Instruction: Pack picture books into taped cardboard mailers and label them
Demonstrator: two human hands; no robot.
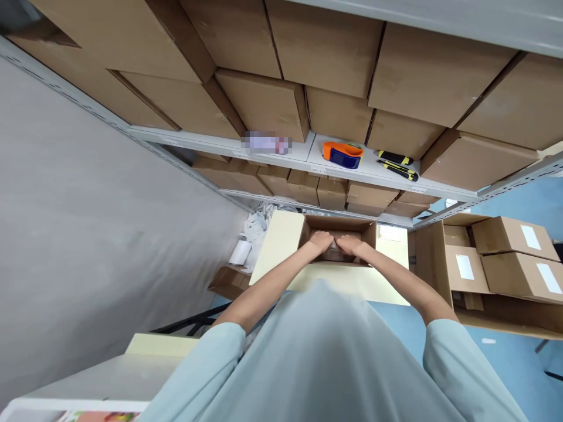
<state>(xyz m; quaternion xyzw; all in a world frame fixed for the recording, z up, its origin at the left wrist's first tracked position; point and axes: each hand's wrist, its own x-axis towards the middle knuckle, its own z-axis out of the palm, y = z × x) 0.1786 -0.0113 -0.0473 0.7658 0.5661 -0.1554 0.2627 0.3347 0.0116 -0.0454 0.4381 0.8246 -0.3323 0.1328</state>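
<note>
Your left hand (pixel 322 240): fingers curled, lowered into an open carton (pixel 341 223). Your right hand (pixel 349 244): likewise curled, just beside the left, in the same carton. Whether either grips the clear-looking item (pixel 335 254) between and below them, you cannot tell from this view. Open carton: around both your hands, upright on a pale yellow tabletop (pixel 277 237). Beyond your hands: one shelf (pixel 303 150), bearing an orange-and-navy object (pixel 345 157) and two yellow-and-black cutters (pixel 399 170), with brown boxes (pixel 338 114) behind. Right of your right hand: one large carton (pixel 428 264), holding smaller boxes with white labels (pixel 530 237). Left of your left hand: one white roll (pixel 240 252).
</note>
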